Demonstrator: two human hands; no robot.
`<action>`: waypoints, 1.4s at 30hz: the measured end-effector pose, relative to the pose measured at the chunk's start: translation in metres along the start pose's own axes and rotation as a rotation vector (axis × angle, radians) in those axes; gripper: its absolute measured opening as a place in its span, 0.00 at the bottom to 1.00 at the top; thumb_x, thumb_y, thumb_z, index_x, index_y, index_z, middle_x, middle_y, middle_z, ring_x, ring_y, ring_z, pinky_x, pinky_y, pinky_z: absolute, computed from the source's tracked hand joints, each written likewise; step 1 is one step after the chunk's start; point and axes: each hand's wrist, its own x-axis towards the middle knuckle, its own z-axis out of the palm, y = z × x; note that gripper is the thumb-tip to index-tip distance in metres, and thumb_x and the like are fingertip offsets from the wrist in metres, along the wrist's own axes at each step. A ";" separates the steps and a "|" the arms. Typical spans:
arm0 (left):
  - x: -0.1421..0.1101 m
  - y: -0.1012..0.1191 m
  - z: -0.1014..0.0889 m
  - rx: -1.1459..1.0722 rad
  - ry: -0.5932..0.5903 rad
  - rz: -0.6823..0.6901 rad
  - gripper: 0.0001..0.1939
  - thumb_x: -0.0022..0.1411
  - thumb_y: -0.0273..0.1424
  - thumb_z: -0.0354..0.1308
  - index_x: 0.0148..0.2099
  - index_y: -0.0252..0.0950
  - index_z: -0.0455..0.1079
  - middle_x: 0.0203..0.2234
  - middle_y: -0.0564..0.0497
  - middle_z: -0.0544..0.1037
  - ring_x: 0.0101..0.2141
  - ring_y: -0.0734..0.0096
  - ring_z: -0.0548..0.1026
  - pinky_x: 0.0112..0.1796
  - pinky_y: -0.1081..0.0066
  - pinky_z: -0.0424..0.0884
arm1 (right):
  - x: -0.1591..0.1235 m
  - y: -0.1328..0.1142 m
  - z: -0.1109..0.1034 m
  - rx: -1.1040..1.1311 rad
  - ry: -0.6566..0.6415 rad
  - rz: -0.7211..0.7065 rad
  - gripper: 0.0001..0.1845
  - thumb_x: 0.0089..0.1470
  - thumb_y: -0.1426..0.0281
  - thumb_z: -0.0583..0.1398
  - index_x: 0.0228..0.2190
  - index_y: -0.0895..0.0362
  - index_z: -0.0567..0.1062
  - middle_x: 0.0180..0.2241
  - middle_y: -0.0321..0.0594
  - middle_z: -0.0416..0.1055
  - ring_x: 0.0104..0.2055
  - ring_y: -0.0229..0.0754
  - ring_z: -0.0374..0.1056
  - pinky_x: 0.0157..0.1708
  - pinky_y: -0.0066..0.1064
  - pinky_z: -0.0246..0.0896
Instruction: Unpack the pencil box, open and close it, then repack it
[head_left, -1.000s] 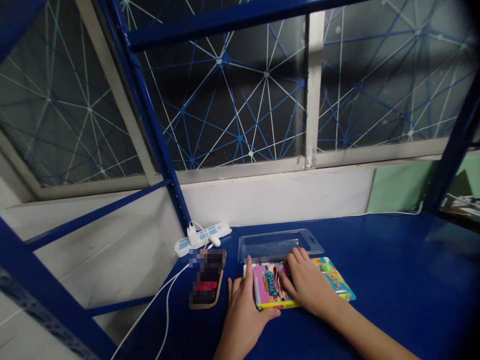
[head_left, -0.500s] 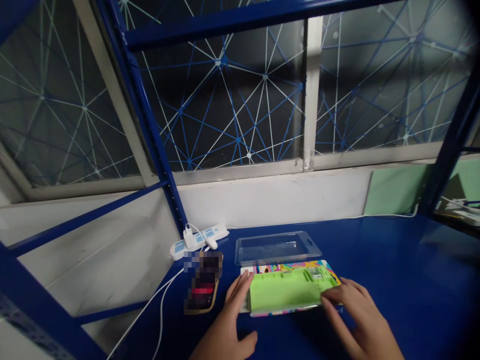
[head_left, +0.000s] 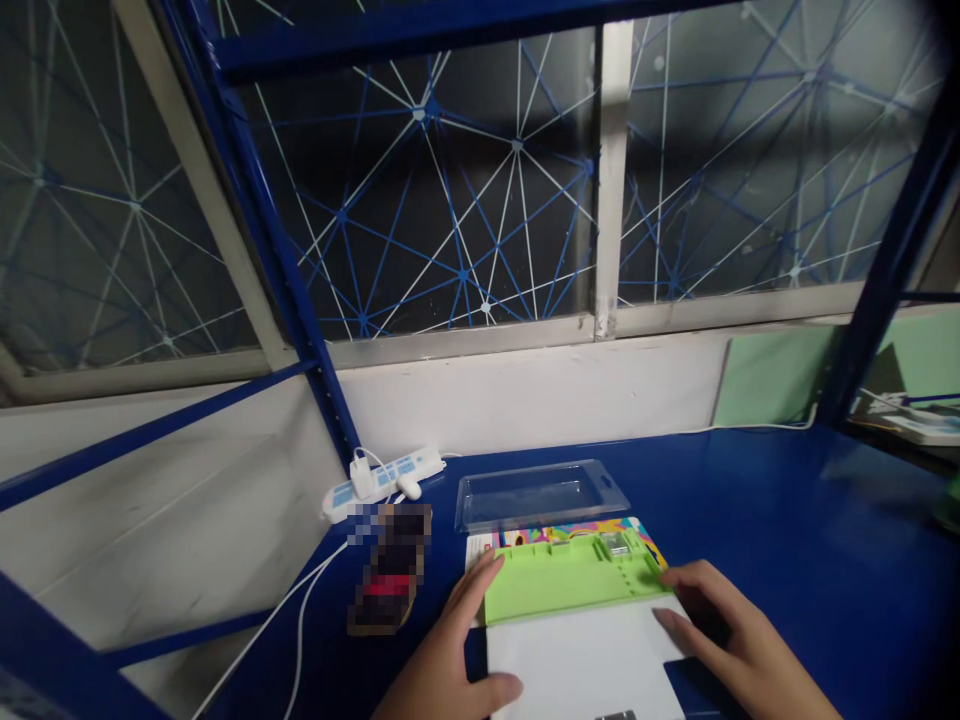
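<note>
Lying flat, lime-green plastic tray [head_left: 570, 585] against white panel [head_left: 577, 660], left hand [head_left: 450, 645] and right hand [head_left: 739, 630] open, holding nothing.

The single camera is worn on the person's head, looking forward and down across a dark blue painted-steel bench top [head_left: 795, 500], so the person's bare left hand [head_left: 442, 665] and bare right hand [head_left: 739, 625] appear close up along the bottom edge of the frame. The upper half of the wide, slightly curved view faces a white-framed window [head_left: 611, 170] crossed by a blue-and-white net pattern, farther off above a white painted wall [head_left: 525, 395], while a blue steel shelf upright [head_left: 259, 250] slants through the left side.
</note>
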 end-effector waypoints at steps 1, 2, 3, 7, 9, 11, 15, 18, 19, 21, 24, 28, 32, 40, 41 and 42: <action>0.000 0.000 -0.001 -0.007 0.002 0.003 0.52 0.47 0.19 0.58 0.72 0.52 0.49 0.72 0.57 0.46 0.71 0.60 0.45 0.68 0.53 0.41 | 0.000 0.000 0.000 0.007 0.000 0.001 0.14 0.59 0.56 0.60 0.42 0.50 0.74 0.40 0.38 0.74 0.39 0.43 0.72 0.40 0.30 0.68; -0.001 0.001 -0.002 -0.009 0.006 0.012 0.51 0.48 0.20 0.59 0.71 0.52 0.49 0.72 0.57 0.46 0.71 0.60 0.45 0.68 0.53 0.41 | -0.001 0.000 0.000 0.015 0.003 0.004 0.14 0.59 0.56 0.60 0.42 0.50 0.74 0.40 0.39 0.74 0.39 0.43 0.72 0.41 0.30 0.68; -0.001 0.001 -0.003 -0.007 0.012 0.024 0.49 0.50 0.20 0.58 0.71 0.52 0.50 0.72 0.58 0.46 0.71 0.61 0.45 0.68 0.53 0.40 | -0.001 0.000 -0.001 0.024 0.007 0.011 0.14 0.59 0.55 0.60 0.42 0.49 0.74 0.40 0.39 0.74 0.39 0.43 0.72 0.41 0.31 0.68; -0.002 -0.001 -0.004 -0.016 0.016 0.061 0.42 0.57 0.22 0.54 0.71 0.51 0.50 0.72 0.58 0.48 0.70 0.63 0.46 0.69 0.54 0.41 | -0.002 0.008 -0.001 0.110 0.027 0.082 0.16 0.61 0.54 0.58 0.44 0.49 0.74 0.42 0.40 0.75 0.45 0.46 0.72 0.44 0.31 0.67; -0.001 -0.003 -0.004 -0.026 0.026 0.053 0.39 0.60 0.23 0.52 0.71 0.49 0.51 0.71 0.57 0.50 0.70 0.64 0.46 0.69 0.54 0.41 | -0.002 0.012 -0.002 0.172 0.045 0.132 0.18 0.61 0.52 0.57 0.44 0.49 0.74 0.42 0.40 0.76 0.47 0.47 0.71 0.44 0.30 0.67; 0.001 -0.006 -0.004 -0.037 0.039 0.033 0.36 0.62 0.25 0.50 0.71 0.46 0.52 0.71 0.55 0.51 0.70 0.64 0.47 0.68 0.54 0.40 | -0.001 0.015 -0.002 0.227 0.052 0.164 0.19 0.60 0.51 0.57 0.43 0.50 0.75 0.41 0.40 0.77 0.45 0.47 0.72 0.42 0.29 0.67; 0.005 -0.008 -0.002 -0.055 0.065 0.018 0.32 0.65 0.29 0.49 0.70 0.43 0.54 0.71 0.52 0.54 0.70 0.62 0.49 0.68 0.53 0.43 | 0.001 0.013 -0.002 0.289 0.072 0.179 0.20 0.58 0.49 0.59 0.40 0.50 0.77 0.39 0.40 0.77 0.41 0.46 0.72 0.41 0.29 0.68; 0.007 -0.009 -0.001 -0.056 0.082 0.023 0.32 0.65 0.30 0.50 0.70 0.43 0.55 0.70 0.52 0.55 0.70 0.61 0.50 0.68 0.53 0.43 | 0.000 0.011 -0.002 0.312 0.092 0.196 0.20 0.57 0.49 0.60 0.39 0.51 0.77 0.38 0.40 0.76 0.40 0.46 0.71 0.39 0.28 0.67; 0.007 -0.008 0.000 -0.058 0.086 0.021 0.32 0.65 0.30 0.50 0.70 0.43 0.55 0.70 0.52 0.55 0.70 0.61 0.50 0.68 0.54 0.44 | 0.000 0.011 -0.002 0.314 0.100 0.200 0.20 0.57 0.49 0.60 0.39 0.51 0.78 0.37 0.40 0.76 0.39 0.45 0.71 0.38 0.28 0.67; 0.006 -0.008 0.000 -0.067 0.091 0.009 0.32 0.65 0.31 0.51 0.70 0.44 0.55 0.70 0.53 0.55 0.70 0.60 0.50 0.68 0.54 0.44 | 0.000 0.012 -0.003 0.313 0.106 0.200 0.19 0.57 0.49 0.60 0.36 0.51 0.77 0.34 0.38 0.75 0.36 0.44 0.70 0.36 0.27 0.66; 0.005 -0.004 -0.001 -0.096 0.089 -0.013 0.32 0.65 0.32 0.52 0.70 0.45 0.55 0.70 0.53 0.55 0.70 0.59 0.50 0.68 0.54 0.44 | 0.000 0.015 -0.004 0.315 0.118 0.202 0.19 0.57 0.50 0.60 0.34 0.52 0.77 0.29 0.36 0.72 0.33 0.42 0.69 0.34 0.26 0.65; 0.004 -0.002 -0.003 -0.177 0.066 -0.027 0.34 0.65 0.31 0.52 0.71 0.46 0.52 0.71 0.55 0.53 0.70 0.59 0.48 0.68 0.55 0.42 | 0.001 0.015 -0.005 0.324 0.167 0.232 0.20 0.55 0.49 0.61 0.33 0.52 0.78 0.29 0.37 0.74 0.32 0.42 0.70 0.34 0.25 0.66; 0.005 -0.009 -0.003 -0.282 0.060 -0.003 0.36 0.62 0.25 0.48 0.72 0.46 0.50 0.71 0.57 0.53 0.70 0.63 0.47 0.68 0.57 0.40 | 0.003 0.014 -0.005 0.322 0.180 0.230 0.19 0.54 0.50 0.62 0.32 0.52 0.79 0.27 0.37 0.74 0.31 0.42 0.70 0.32 0.25 0.66; 0.010 -0.015 -0.005 -0.192 0.074 0.109 0.44 0.57 0.30 0.60 0.72 0.47 0.49 0.69 0.53 0.57 0.69 0.52 0.50 0.67 0.53 0.44 | 0.000 0.015 -0.016 0.401 -0.119 0.142 0.20 0.54 0.63 0.63 0.50 0.50 0.75 0.39 0.41 0.77 0.44 0.47 0.74 0.47 0.35 0.68; 0.009 -0.013 -0.006 -0.185 0.080 0.118 0.43 0.57 0.33 0.62 0.72 0.47 0.51 0.69 0.53 0.57 0.69 0.51 0.50 0.67 0.53 0.45 | -0.001 0.016 -0.018 0.392 -0.161 0.121 0.23 0.54 0.65 0.63 0.52 0.50 0.74 0.42 0.42 0.77 0.47 0.48 0.73 0.50 0.37 0.67; 0.008 -0.012 -0.006 -0.183 0.083 0.120 0.43 0.57 0.35 0.63 0.72 0.48 0.51 0.69 0.53 0.57 0.69 0.50 0.51 0.67 0.53 0.46 | -0.002 0.017 -0.020 0.383 -0.199 0.106 0.25 0.54 0.66 0.63 0.54 0.49 0.73 0.45 0.43 0.76 0.50 0.49 0.72 0.53 0.39 0.65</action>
